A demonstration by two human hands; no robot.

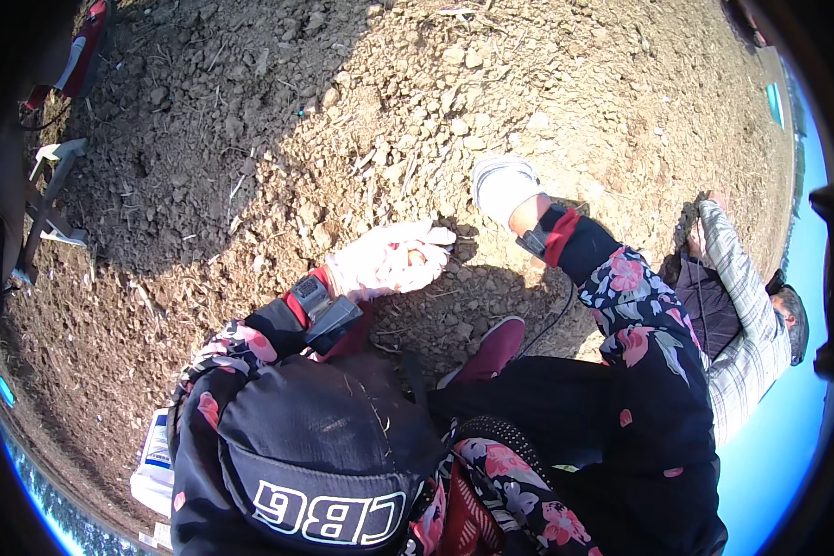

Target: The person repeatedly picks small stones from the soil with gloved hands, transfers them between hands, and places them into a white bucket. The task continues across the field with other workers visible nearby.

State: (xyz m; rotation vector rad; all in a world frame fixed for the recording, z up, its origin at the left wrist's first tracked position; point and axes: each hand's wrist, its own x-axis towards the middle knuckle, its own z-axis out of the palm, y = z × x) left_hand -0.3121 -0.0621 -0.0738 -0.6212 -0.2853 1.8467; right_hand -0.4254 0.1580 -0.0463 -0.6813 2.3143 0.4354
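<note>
My left hand (389, 265), in a pale glove, is turned palm up low over the loose soil. Small round, reddish-brown items, possibly bulbs (415, 257), lie in its cupped palm; glare hides their exact kind. A dark hollow in the soil (464, 240) lies just past its fingertips. Farther right and forward, my right hand (506, 186) is at the sunlit ground, covered by a white glove. Its fingers are washed out by the light, and I cannot see whether it grips anything. Each wrist carries a dark strapped device.
My maroon shoe (490, 351) stands on the soil below my hands. A person in a checked shirt (743, 333) bends down at the right. A small wooden stool (55, 194) and a red shoe (80, 52) are at the left. Behind my left arm is a white container (154, 465).
</note>
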